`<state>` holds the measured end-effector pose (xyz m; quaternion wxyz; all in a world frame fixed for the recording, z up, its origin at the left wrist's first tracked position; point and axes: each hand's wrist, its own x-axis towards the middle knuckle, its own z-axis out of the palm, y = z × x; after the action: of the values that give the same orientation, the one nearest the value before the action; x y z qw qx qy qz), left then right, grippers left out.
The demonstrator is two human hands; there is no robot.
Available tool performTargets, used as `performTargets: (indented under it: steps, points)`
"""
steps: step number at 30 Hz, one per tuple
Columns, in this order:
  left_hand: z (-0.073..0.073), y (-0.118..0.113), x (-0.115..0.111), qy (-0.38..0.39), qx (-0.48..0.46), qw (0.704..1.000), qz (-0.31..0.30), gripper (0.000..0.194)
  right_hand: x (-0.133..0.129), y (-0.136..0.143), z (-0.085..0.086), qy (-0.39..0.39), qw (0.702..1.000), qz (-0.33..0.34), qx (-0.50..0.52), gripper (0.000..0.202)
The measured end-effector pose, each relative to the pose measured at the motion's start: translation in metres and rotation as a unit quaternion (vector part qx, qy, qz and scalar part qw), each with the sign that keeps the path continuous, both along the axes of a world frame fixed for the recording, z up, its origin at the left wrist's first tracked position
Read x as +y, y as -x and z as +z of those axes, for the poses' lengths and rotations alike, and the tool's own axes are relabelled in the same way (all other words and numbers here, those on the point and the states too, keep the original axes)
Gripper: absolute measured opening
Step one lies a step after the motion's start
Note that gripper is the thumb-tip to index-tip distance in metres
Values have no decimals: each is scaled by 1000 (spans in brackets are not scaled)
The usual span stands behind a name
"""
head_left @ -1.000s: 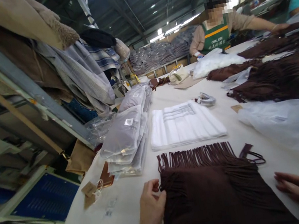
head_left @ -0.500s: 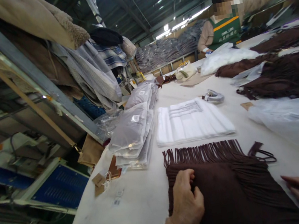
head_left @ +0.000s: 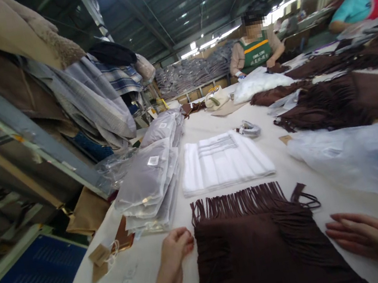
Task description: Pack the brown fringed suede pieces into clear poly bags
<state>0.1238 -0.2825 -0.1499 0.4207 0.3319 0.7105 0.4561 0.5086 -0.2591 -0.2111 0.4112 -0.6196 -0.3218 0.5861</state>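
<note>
A dark brown fringed shawl (head_left: pixel 254 251) lies folded flat on the white-covered table, its far fringe pointing away from me and more fringe along both sides. At its left edge is my left hand (head_left: pixel 174 257), fingers loosely curved with nothing seen in them. My right hand (head_left: pixel 371 234) is held off the right edge, fingers stretched out and nothing in it. Past the far fringe lies a folded white cloth (head_left: pixel 225 162). A dark strap loop (head_left: pixel 305 197) sticks out at the shawl's far right corner.
Bagged grey goods (head_left: pixel 147 172) are stacked at left, near brown paper tags (head_left: pixel 100 260). A clear plastic bag (head_left: pixel 354 152) lies at right, below more brown fringed textiles (head_left: pixel 355 94). A roll (head_left: pixel 249 128) sits behind the white cloth. Two co-workers stand across the table.
My left hand has come off the shawl to its left edge, and my right hand now shows more fully beside it. The view has swung right, showing a second co-worker; the first has lowered an arm.
</note>
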Motion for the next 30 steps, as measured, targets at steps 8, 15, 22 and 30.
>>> performTargets:
  steps: [8, 15, 22, 30]
  points:
    - [-3, 13, 46, 231, -263, 922, -164, 49, 29, 20, 45, 115, 975, 146, 123, 34]
    - [-20, 9, 74, 199, -435, 827, -295, 40, 64, 24, 43, 173, 898, 255, 313, 30]
    - [-46, -3, 110, 210, -442, 759, -429, 71, 97, 46, 26, 230, 846, 296, 378, 31]
    - [-31, -38, 134, 284, -440, 726, -446, 64, 122, 76, 41, 225, 827, 367, 362, 46]
